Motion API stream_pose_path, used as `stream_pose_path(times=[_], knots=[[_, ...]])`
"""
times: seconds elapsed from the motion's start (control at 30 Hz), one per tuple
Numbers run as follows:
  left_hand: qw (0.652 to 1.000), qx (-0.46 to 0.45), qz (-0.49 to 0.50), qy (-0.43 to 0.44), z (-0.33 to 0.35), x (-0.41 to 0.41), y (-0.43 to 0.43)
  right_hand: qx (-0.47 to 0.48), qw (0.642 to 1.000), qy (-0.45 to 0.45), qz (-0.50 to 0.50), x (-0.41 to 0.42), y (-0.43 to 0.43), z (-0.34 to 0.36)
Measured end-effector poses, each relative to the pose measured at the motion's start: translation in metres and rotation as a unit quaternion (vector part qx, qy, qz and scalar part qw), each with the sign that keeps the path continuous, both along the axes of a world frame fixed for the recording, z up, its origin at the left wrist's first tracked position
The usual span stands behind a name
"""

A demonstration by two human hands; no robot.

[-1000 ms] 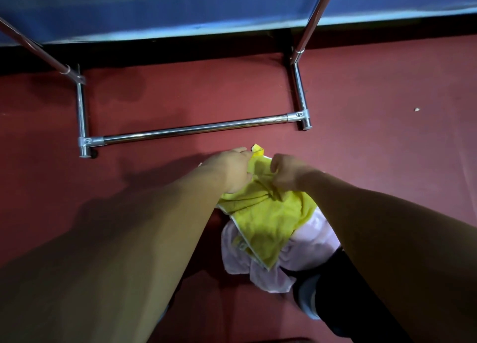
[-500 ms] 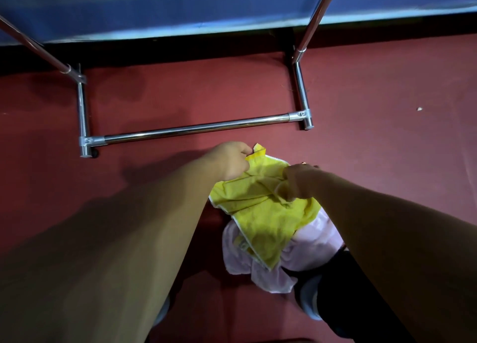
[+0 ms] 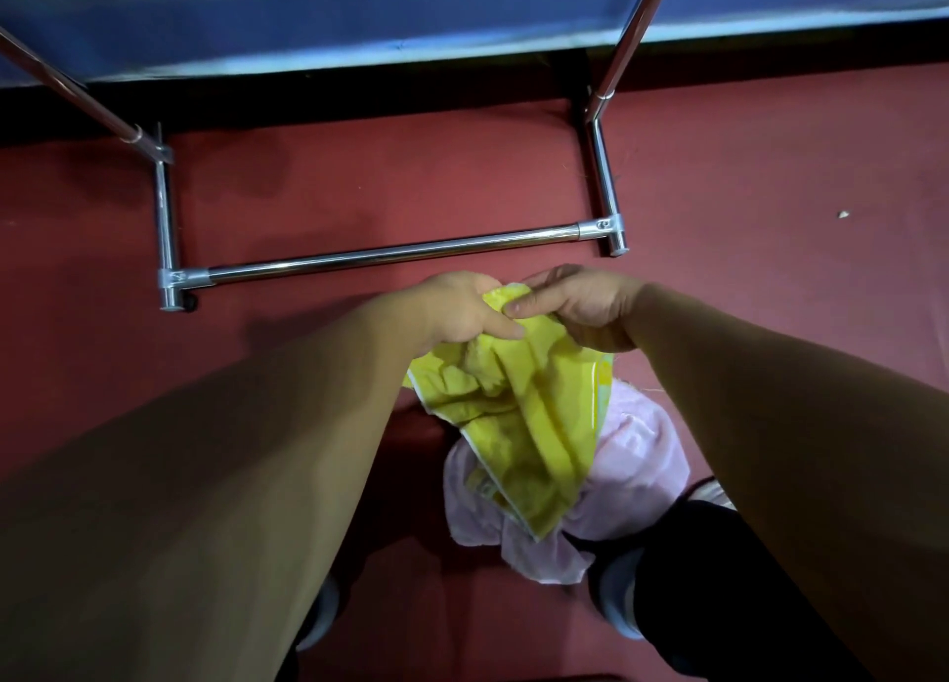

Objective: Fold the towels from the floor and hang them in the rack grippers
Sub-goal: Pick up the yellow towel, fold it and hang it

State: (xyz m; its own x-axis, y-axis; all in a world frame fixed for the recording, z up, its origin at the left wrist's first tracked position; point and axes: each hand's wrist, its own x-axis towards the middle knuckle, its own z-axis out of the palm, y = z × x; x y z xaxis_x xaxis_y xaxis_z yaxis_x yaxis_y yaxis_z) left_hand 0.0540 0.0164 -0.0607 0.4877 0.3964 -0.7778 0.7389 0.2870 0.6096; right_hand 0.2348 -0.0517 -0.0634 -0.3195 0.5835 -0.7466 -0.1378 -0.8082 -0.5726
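Here, left hand (image 3: 457,309) and right hand (image 3: 585,304) pinching yellow towel (image 3: 518,414) top edge, bare floor (image 3: 770,178) around.

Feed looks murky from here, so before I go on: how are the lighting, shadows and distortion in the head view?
Head view: dim overall, both forearms dark and underexposed; yellow towel stands out brightly; glare streaks along the chrome rack bar; the arms' shadow darkens the red floor at left; wide-angle stretch balloons the forearms at the lower edge; left hand and right hand look fairly sharp.

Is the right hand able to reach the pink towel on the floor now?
Probably not right away: the right hand grips the yellow towel, which hangs over much of the pink towel below.
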Motion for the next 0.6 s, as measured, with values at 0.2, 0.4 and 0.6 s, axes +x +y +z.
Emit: stream_pose_path(times=[0.2,0.4,0.6], knots=[[0.992,0.040,0.118,0.034,-0.003,-0.015,0.017,-0.040,0.985,-0.123,0.111,0.023,-0.010,-0.006],[0.942,0.148,0.300,0.014,0.007,-0.024,0.042,0.015,0.853,-0.466,0.236,0.033,-0.008,-0.007],[0.912,0.198,0.353,0.076,0.006,-0.044,0.057,0.047,0.922,-0.384,-0.012,0.025,0.009,0.003]])
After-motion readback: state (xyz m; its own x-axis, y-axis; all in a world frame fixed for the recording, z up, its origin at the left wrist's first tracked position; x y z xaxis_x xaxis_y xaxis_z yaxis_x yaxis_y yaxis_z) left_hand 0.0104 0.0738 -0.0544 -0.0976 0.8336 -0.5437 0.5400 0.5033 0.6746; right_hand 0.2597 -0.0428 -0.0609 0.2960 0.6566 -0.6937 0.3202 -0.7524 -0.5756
